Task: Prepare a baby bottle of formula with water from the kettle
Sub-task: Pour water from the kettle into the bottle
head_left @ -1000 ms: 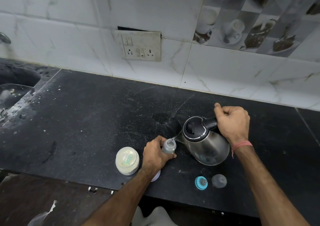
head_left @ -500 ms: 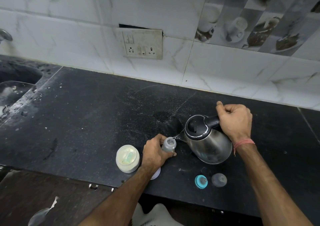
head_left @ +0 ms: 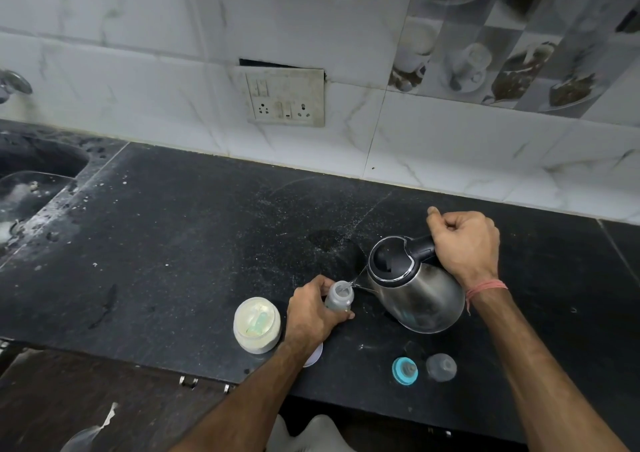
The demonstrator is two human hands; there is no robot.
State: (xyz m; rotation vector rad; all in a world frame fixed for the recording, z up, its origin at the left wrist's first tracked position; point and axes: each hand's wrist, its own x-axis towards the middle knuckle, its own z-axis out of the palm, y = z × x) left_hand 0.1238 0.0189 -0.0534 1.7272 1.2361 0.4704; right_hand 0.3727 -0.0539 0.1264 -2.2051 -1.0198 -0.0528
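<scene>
At the bottom edge, both forearms are cut off by the frame. A white disc (head_left: 316,354) is mostly hidden under the left wrist. Lower centre, the left hand (head_left: 313,315) curls around a small clear baby bottle (head_left: 338,297) standing on the dusty black countertop (head_left: 173,261); beside it, the right hand (head_left: 464,244) clenches the tilted steel kettle (head_left: 414,289) by its handle, spout at the bottle's mouth. Nearby sit an open formula jar (head_left: 257,324), a blue teat ring (head_left: 404,370) and a clear cap (head_left: 441,367). Behind, a white tiled wall holds a socket panel (head_left: 285,98).

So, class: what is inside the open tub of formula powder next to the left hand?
The formula tub holds pale cream powder with a light green scoop lying in it, partly sunk. How deep the powder goes cannot be seen, since the tub's walls hide it.
</scene>
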